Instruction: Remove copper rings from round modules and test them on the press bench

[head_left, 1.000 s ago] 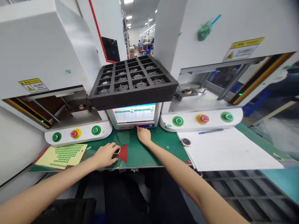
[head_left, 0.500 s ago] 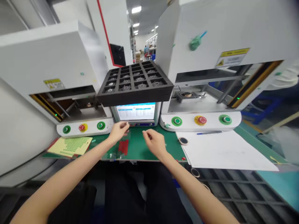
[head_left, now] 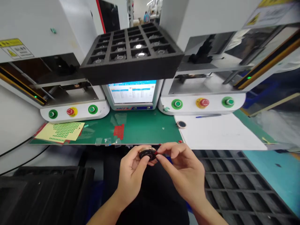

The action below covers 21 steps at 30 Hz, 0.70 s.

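My left hand (head_left: 132, 173) is closed around a small round black part (head_left: 147, 153) with a copper-coloured rim, its thumb lying on the near face. From the other side, my right hand (head_left: 185, 170) pinches a tiny red piece (head_left: 156, 153) at the part's right edge; whether it is stuck to the part I cannot tell. Both hands are over my lap, just in front of the bench edge. A similar round part (head_left: 181, 124) lies on the paper (head_left: 217, 134) to the right. On the green mat (head_left: 140, 128) is a red sticker sheet (head_left: 119, 131).
A black compartment tray (head_left: 131, 70) with round parts sits above a screen (head_left: 132, 93), between the left press (head_left: 75, 109) and right press (head_left: 203, 101), each with buttons. A yellow sheet (head_left: 62, 131) and a pen (head_left: 208, 116) lie on the bench. Another black tray (head_left: 234, 184) is low right.
Both hands have come back from above the mat and together over my lap, with the round part now in the left. The view tilts lower. The right press's plate appears lower in its opening.
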{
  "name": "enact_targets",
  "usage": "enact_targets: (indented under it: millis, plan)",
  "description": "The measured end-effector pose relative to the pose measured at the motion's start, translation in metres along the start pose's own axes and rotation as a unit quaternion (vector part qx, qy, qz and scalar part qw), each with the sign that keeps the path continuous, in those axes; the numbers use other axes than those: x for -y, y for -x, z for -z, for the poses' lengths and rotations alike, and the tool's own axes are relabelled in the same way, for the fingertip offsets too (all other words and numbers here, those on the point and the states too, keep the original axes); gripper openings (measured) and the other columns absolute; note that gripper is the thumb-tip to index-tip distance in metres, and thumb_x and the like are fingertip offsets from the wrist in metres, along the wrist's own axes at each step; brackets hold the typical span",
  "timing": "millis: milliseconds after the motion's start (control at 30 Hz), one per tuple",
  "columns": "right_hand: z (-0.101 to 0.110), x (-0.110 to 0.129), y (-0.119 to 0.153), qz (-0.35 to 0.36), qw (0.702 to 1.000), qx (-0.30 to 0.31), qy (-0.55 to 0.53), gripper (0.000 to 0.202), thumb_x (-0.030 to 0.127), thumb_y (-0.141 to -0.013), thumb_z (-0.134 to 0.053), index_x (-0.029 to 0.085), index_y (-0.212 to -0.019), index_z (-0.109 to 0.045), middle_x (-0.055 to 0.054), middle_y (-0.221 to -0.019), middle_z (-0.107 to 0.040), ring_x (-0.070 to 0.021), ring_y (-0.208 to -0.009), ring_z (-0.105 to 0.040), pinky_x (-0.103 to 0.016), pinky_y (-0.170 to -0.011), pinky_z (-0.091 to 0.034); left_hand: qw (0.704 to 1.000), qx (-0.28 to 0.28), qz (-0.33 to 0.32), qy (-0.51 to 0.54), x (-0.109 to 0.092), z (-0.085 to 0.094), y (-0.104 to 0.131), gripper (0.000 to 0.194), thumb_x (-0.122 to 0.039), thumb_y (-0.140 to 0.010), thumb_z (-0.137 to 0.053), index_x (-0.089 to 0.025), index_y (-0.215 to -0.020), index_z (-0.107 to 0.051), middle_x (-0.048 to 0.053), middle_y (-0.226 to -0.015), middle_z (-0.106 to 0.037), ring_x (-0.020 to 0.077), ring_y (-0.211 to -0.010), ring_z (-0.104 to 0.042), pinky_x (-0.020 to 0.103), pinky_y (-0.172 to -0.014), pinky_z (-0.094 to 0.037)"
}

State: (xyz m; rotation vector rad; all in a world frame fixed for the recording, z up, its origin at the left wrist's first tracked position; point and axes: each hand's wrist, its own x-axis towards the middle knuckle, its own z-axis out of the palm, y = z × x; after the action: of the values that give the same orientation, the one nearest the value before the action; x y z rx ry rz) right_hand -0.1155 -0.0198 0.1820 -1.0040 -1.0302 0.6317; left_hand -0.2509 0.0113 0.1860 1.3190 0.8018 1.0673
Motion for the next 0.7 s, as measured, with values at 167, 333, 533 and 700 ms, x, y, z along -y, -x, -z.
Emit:
enact_targets:
  millis: [167,333,533,700]
  plan:
    - [-0.008,0.005,0.011,-0.024,0.997,0.045,-0.051,0.029,-0.001,-0.078,-0.068,0.022,-0.078,-0.051,0.001,-0.08,-0.069,-0.0107,-0.073,-0.069,-0.017,-0.067,-0.06,0.988,0.025,-0.071,-0.135,-0.004,0.023,0.019,0.021,-0.017,-0.095,-0.058,-0.023,-0.112,-0.07,0.002,-0.096,-0.071,0.0115,-0.08,-0.069,0.019,-0.074,-0.056]
    - [-0.01,0.007,0.015,0.003,0.997,0.074,-0.026,0.03,-0.005,-0.078,-0.067,0.022,-0.078,-0.053,0.001,-0.079,-0.069,-0.0115,-0.074,-0.068,-0.019,-0.068,-0.059,0.964,0.065,-0.14,-0.217,-0.009,0.04,0.021,0.022,-0.017,-0.095,-0.059,-0.022,-0.115,-0.068,0.004,-0.092,-0.073,0.0126,-0.081,-0.067,0.019,-0.071,-0.053]
    - [-0.004,0.005,0.018,0.053,0.992,0.103,0.053,0.029,-0.003,-0.081,-0.066,0.023,-0.08,-0.055,-0.001,-0.083,-0.071,-0.0136,-0.076,-0.069,-0.023,-0.067,-0.058,0.951,0.096,-0.165,-0.243,-0.015,0.045,0.014,0.025,-0.015,-0.094,-0.06,-0.021,-0.116,-0.068,0.004,-0.09,-0.074,0.0126,-0.077,-0.068,0.019,-0.07,-0.055]
    - [0.004,0.002,0.009,0.053,0.982,0.176,0.045,0.027,-0.001,-0.083,-0.066,0.023,-0.081,-0.053,0.0,-0.079,-0.067,-0.0133,-0.071,-0.066,-0.025,-0.061,-0.055,0.95,0.129,-0.162,-0.236,-0.017,0.048,0.012,0.022,-0.019,-0.096,-0.058,-0.02,-0.114,-0.069,0.004,-0.091,-0.075,0.0126,-0.076,-0.069,0.019,-0.069,-0.055]
